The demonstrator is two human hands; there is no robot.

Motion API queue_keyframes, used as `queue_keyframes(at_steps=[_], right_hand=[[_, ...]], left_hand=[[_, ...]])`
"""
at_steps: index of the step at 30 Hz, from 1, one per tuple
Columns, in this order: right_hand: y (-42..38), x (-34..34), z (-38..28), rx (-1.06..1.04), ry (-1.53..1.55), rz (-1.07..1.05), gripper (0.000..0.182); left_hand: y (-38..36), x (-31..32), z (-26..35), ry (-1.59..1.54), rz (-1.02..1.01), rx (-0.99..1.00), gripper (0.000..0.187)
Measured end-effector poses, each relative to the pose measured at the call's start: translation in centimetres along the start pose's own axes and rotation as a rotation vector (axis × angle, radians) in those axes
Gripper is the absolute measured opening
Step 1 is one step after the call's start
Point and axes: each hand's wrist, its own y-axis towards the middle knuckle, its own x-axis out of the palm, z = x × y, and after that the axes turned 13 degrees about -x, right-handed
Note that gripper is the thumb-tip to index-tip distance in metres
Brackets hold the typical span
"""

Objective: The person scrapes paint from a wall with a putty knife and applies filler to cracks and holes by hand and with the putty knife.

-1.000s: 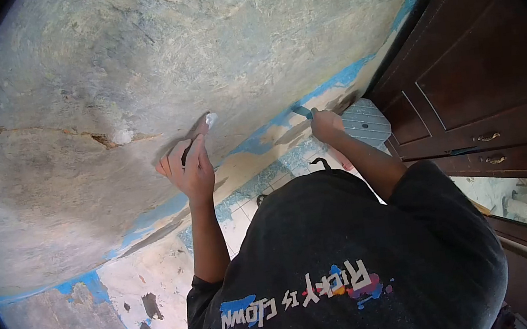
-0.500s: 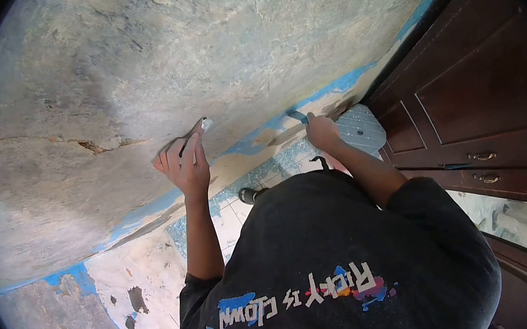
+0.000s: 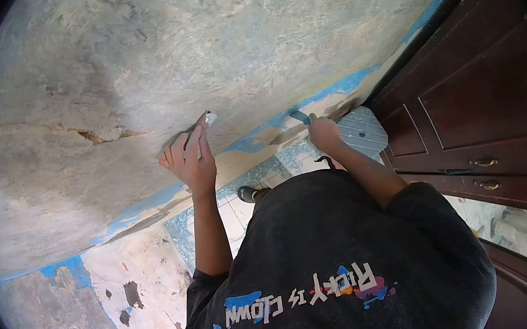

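The right hand (image 3: 325, 134) is closed around a scraper (image 3: 299, 117), its blade at the wall's (image 3: 250, 49) blue paint. The left hand (image 3: 193, 164) bends its fingers by a whitish piece (image 3: 211, 118); whether gripped, unclear.

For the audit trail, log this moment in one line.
left hand: white-tipped item, near wall | right hand: scraper, by blue paint | wall: cracked

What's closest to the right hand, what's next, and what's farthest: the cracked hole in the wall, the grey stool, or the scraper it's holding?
1. Scraper: held in the right hand.
2. Grey stool: just right of that hand.
3. Cracked hole: far left, on the wall.
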Motion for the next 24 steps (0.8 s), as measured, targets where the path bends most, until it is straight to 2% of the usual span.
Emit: queue_keyframes(at_steps=[7,10,16,19,22,24], right_hand=[[1.8,2.4,-0.3,-0.023,-0.018,-0.013,0.023],[0.4,1.5,-1.3,-0.008,0.082,0.091,0.022],[0.8,0.5,-1.7,-0.019,0.026,-0.03,0.021],[-0.1,0.0,-1.7,0.036,0.077,0.011,0.02],[0.2,0.4,-1.6,-0.02,0.006,0.052,0.021],[0.0,1.6,-1.3,-0.022,-0.003,0.028,0.022]], left_hand=[[0.0,-0.2,0.0,0.005,0.034,0.001,0.025],[-0.1,-0.4,-0.4,0.04,0.015,-0.011,0.024],[-0.1,-0.3,-0.5,0.011,-0.009,-0.047,0.026],[0.1,-0.2,-0.5,0.015,0.025,-0.024,0.022],[0.2,-0.3,-0.4,-0.01,-0.001,-0.03,0.027],[0.0,-0.2,-0.3,-0.025,0.009,-0.037,0.023]])
